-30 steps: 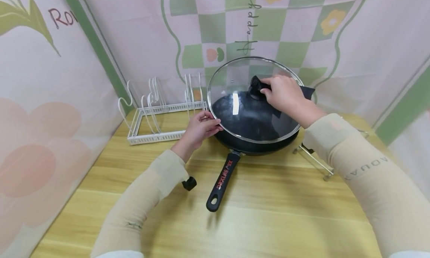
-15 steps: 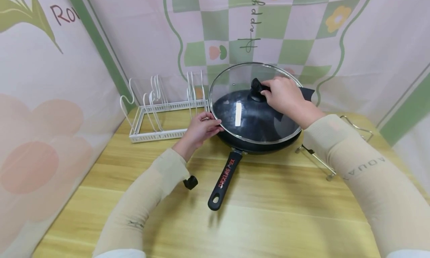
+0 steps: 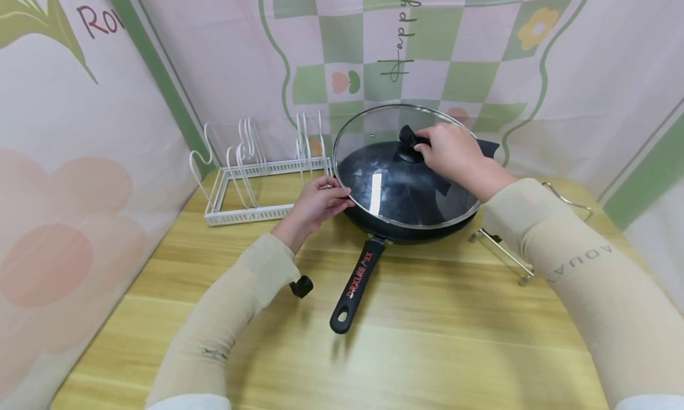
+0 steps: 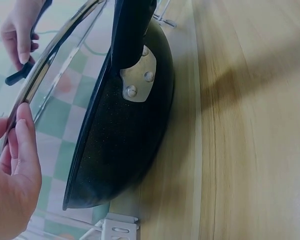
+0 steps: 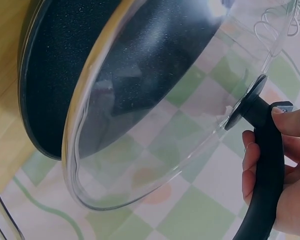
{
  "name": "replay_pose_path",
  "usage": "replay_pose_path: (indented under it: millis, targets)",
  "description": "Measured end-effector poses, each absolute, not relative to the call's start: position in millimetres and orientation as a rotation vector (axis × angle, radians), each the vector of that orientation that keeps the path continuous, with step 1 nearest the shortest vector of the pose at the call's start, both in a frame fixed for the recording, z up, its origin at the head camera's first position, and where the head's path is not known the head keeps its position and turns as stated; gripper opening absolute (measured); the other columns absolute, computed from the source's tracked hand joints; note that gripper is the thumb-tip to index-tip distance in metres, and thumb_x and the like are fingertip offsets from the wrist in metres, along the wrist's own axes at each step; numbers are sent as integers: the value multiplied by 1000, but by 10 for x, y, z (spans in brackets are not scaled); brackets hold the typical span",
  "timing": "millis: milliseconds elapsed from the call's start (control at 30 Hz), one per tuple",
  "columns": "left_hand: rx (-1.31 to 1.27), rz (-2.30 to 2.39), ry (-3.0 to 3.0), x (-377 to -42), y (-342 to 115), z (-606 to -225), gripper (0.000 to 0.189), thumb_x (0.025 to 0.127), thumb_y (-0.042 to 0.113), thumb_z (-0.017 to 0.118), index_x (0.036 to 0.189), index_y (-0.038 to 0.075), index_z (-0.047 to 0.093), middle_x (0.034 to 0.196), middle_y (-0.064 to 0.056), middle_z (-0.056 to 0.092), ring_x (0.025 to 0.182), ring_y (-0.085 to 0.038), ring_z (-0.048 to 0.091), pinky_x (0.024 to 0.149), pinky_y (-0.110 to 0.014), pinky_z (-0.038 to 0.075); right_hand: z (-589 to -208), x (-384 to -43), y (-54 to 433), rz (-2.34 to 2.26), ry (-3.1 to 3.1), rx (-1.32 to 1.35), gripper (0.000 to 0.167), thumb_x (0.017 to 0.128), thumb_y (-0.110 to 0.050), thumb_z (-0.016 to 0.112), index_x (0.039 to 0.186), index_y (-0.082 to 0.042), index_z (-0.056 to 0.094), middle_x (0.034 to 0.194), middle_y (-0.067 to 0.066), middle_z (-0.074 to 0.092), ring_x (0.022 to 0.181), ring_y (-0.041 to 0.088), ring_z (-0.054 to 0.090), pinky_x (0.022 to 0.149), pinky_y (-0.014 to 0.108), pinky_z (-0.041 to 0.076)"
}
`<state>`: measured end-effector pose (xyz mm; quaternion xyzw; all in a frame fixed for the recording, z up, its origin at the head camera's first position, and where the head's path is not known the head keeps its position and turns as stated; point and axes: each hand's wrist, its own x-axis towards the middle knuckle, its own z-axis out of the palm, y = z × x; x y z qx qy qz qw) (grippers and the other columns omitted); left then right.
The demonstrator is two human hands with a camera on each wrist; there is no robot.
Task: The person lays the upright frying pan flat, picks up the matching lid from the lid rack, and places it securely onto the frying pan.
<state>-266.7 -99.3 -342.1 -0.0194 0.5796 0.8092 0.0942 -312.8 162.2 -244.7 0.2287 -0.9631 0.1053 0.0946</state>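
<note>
A glass lid (image 3: 369,161) with a metal rim is tilted over a black frying pan (image 3: 411,235), its far side raised. Both wrist views show a gap between lid and pan. My right hand (image 3: 454,152) grips the lid's black handle (image 5: 267,165), fingers curled round it. At the lid's near left edge, my left hand (image 3: 320,205) pinches the metal rim (image 4: 45,55) between thumb and fingers. The pan rests on the wooden table, with its black handle (image 3: 357,285), lettered in red, pointing toward me.
A white wire rack (image 3: 248,214) with upright loops stands left of the pan, close behind my left hand. On the right, a metal wire stand (image 3: 504,256) is partly hidden by my right sleeve. A patterned cloth (image 3: 395,36) hangs behind the table (image 3: 427,339).
The lid's far side has come down a little toward the pan, so it tilts less. Both hands have kept their hold, and the pan has stayed in place.
</note>
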Motion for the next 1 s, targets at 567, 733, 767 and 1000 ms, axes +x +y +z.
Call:
replay_pose_path:
  millis: [567, 733, 767, 1000]
  targets:
    - [-125, 2401, 1688, -2667, -1031, -3364, 18, 98, -8, 60, 88, 6, 53, 79, -7, 67, 65, -16, 71, 63, -19, 57, -2377, -3169, 1546, 287, -2922, 671, 41, 106, -18, 52, 140, 5, 58, 135, 29, 60, 110, 45, 60, 86, 55, 48]
    - [-148, 2408, 1685, -2670, -1038, -3370, 17, 98, -8, 60, 88, 5, 54, 82, -8, 65, 65, -15, 70, 62, -18, 56, -2372, -3169, 1525, 257, -2935, 654, 40, 106, -19, 52, 140, 1, 60, 135, 26, 61, 94, 40, 63, 76, 49, 47]
    - [-153, 2408, 1684, -2669, -1038, -3371, 17, 98, -8, 61, 88, 5, 54, 82, -8, 65, 65, -15, 70, 62, -18, 56, -2375, -3171, 1525, 260, -2938, 651, 40, 106, -19, 52, 140, 1, 60, 135, 26, 61, 89, 39, 63, 73, 48, 46]
    - [-183, 2415, 1673, -2672, -1028, -3376, 17, 98, -7, 62, 87, 4, 55, 80, -8, 66, 64, -16, 70, 61, -18, 56, -2385, -3183, 1529, 266, -2941, 637, 40, 106, -18, 52, 140, 1, 61, 136, 25, 61, 92, 39, 64, 75, 48, 46]
